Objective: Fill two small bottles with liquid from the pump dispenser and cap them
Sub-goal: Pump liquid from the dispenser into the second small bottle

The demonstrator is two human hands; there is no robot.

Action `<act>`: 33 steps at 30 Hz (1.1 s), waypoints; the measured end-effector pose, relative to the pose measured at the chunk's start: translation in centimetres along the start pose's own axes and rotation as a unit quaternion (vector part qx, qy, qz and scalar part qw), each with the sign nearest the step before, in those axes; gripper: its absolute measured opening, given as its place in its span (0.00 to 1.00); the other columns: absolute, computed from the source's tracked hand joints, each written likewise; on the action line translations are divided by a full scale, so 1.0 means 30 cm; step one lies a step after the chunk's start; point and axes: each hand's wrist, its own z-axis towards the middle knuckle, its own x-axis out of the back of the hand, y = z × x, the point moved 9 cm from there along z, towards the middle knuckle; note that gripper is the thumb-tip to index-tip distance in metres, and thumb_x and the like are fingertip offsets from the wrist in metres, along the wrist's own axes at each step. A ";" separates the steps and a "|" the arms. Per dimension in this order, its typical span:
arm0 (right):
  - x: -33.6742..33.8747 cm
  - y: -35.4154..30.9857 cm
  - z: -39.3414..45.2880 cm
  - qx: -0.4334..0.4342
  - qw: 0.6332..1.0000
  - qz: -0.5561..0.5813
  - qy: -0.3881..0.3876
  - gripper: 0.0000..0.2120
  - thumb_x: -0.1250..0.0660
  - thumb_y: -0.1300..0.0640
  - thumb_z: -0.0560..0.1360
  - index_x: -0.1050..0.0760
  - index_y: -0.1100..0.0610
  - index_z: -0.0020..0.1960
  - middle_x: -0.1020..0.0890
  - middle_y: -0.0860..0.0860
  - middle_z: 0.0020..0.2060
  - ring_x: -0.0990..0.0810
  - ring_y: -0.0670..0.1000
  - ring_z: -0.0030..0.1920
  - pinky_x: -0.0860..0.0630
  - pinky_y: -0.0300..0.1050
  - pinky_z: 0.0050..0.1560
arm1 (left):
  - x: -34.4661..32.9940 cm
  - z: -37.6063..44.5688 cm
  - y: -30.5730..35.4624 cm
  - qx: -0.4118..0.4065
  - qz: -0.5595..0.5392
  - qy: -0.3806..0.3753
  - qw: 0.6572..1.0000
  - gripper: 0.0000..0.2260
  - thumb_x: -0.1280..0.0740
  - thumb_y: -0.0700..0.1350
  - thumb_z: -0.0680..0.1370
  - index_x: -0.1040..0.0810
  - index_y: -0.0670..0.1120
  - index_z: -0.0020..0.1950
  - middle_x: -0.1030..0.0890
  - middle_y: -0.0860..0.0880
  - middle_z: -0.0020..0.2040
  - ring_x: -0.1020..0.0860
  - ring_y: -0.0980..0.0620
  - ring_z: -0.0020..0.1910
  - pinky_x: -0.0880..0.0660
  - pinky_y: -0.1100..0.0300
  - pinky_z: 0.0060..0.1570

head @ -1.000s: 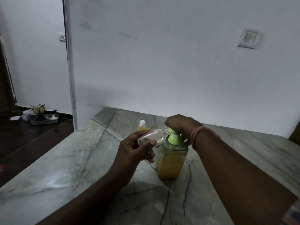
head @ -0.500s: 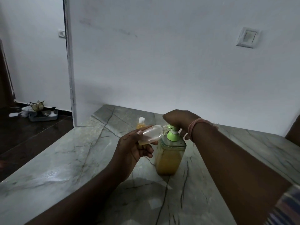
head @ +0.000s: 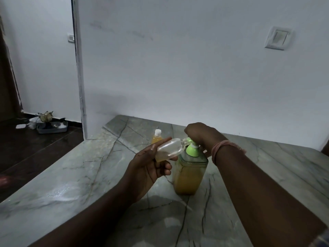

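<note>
Filling of the second bottle, seen from the head camera. Left hand (head: 149,168) with fingers (head: 164,171) curled shut around the small clear bottle (head: 170,148), held tilted nearly on its side above the bench (head: 71,184), neck pressed to the green spout of the pump dispenser (head: 190,168). Right hand (head: 201,136) resting closed over the pump head, palm down, fingers wrapped over the top; exact spread hidden behind the knuckles. Only a shallow pool of amber liquid lying in the low end of the held bottle, so probably early in this fill. Behind, a capped bottle (head: 156,138) of the same amber liquid standing upright on the bench, apart from both hands.

To do the step well: mouth kept squarely on the spout tip before each press; slow, full strokes, since a fast press may squirt past the narrow neck; bottle raised toward upright as the level climbs, to keep liquid from running back out; room left at the top for the cap.

No brand, label or legible writing visible on the dispenser or on either bottle.
</note>
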 end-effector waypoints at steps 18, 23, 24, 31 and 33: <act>0.002 0.013 0.003 -0.025 0.998 0.045 -0.031 0.09 0.48 0.58 0.83 0.31 0.59 0.52 0.25 0.60 0.53 0.29 0.55 0.48 0.28 0.49 0.60 | 0.011 0.002 -0.026 0.035 -0.089 0.014 0.995 0.29 0.22 0.56 0.66 0.20 0.40 0.61 0.19 0.35 0.50 0.19 0.45 0.44 0.20 0.56 0.44; 0.010 0.007 -0.002 -0.015 0.999 0.024 -0.019 0.10 0.50 0.60 0.82 0.30 0.62 0.51 0.29 0.57 0.49 0.29 0.55 0.49 0.29 0.47 0.56 | 0.007 0.002 -0.018 0.030 -0.069 0.000 0.997 0.30 0.24 0.56 0.68 0.22 0.41 0.65 0.19 0.35 0.51 0.20 0.46 0.43 0.20 0.56 0.43; 0.002 0.007 0.004 -0.019 0.999 0.024 -0.013 0.10 0.49 0.61 0.82 0.31 0.62 0.49 0.29 0.57 0.48 0.29 0.55 0.47 0.30 0.46 0.52 | 0.007 0.003 -0.018 0.030 -0.068 -0.003 0.997 0.31 0.24 0.56 0.69 0.23 0.41 0.66 0.19 0.35 0.52 0.20 0.47 0.43 0.21 0.56 0.43; 0.008 0.015 0.006 -0.030 0.999 0.015 -0.030 0.13 0.48 0.56 0.82 0.28 0.61 0.51 0.27 0.56 0.39 0.26 0.53 0.40 0.28 0.46 0.48 | 0.004 -0.002 -0.013 0.031 -0.048 -0.007 0.998 0.31 0.24 0.56 0.68 0.23 0.44 0.67 0.20 0.33 0.51 0.20 0.47 0.39 0.21 0.58 0.38; 0.015 0.018 0.009 -0.036 0.999 0.006 -0.021 0.14 0.48 0.56 0.82 0.28 0.61 0.46 0.26 0.56 0.39 0.27 0.52 0.35 0.30 0.45 0.45 | 0.005 -0.002 -0.017 0.030 -0.046 -0.010 0.998 0.31 0.25 0.56 0.69 0.24 0.44 0.68 0.20 0.33 0.50 0.20 0.48 0.38 0.22 0.59 0.37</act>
